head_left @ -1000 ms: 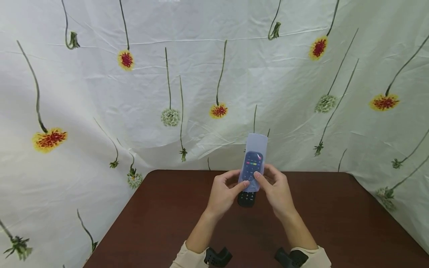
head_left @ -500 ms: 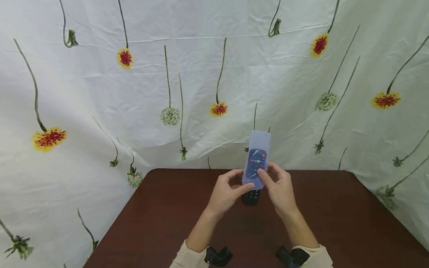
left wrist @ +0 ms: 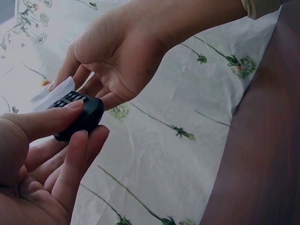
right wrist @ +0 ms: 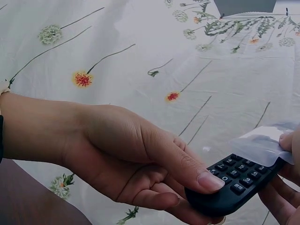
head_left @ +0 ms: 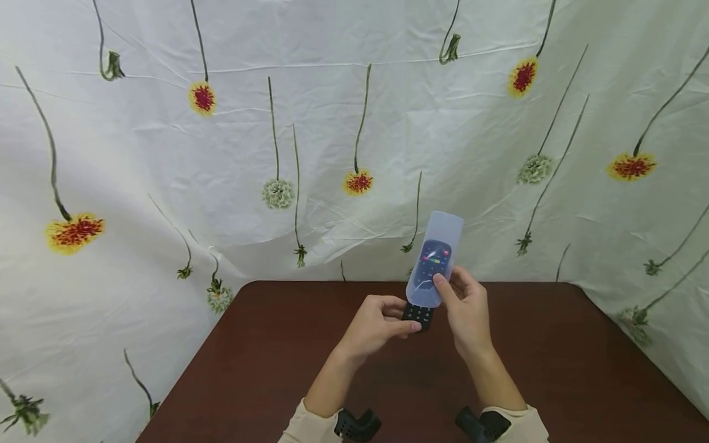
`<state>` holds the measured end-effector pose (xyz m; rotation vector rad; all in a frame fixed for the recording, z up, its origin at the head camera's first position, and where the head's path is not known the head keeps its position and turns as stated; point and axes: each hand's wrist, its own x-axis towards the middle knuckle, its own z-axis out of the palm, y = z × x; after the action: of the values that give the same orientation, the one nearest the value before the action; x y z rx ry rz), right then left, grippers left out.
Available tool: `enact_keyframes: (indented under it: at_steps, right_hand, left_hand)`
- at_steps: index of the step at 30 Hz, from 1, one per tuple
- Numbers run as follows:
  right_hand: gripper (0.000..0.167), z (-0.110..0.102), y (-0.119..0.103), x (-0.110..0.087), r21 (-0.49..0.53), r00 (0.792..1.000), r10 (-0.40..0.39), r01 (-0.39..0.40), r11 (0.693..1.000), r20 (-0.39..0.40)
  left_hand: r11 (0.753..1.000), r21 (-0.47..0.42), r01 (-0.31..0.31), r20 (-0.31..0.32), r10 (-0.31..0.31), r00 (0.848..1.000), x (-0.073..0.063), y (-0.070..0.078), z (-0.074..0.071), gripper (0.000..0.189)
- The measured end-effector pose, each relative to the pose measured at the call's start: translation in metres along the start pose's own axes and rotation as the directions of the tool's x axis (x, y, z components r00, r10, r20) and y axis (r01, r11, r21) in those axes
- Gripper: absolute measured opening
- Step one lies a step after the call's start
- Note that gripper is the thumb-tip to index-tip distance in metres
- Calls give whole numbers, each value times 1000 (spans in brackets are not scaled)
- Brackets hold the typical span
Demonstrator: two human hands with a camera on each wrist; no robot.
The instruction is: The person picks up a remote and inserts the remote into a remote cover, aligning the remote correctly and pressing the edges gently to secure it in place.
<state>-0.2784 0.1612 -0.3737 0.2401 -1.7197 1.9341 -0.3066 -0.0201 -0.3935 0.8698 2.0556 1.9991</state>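
Protruding from translucent sleeve (head_left: 444,229), rounded black remote (head_left: 418,314).

White flower-print cloth (head_left: 460,135) behind brown table (head_left: 266,363); grey patch (right wrist: 246,6) beyond, perhaps wall.

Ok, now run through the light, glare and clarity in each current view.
Head: soft, fairly even light, with a thin bright streak on the translucent cover; left wrist: dimmer, brightest toward the upper left, the keys on the remote unreadable; right wrist: also dim, the cover washed pale, some key markings legible.
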Motion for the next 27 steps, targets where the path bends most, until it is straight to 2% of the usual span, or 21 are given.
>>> enact_keyframes:
  at_steps: [6,27]
  right_hand:
    - [28,0,0,-2,-6,999,14,-14,1000,31]
    - [29,0,3,-1,-62,996,-35,40,997,83]
  left_hand:
    - [1000,-12,4,11,-4,1000,-1,-1,0,25]
    - [999,-18,-27,2,27,1000,0,-1,2,24]
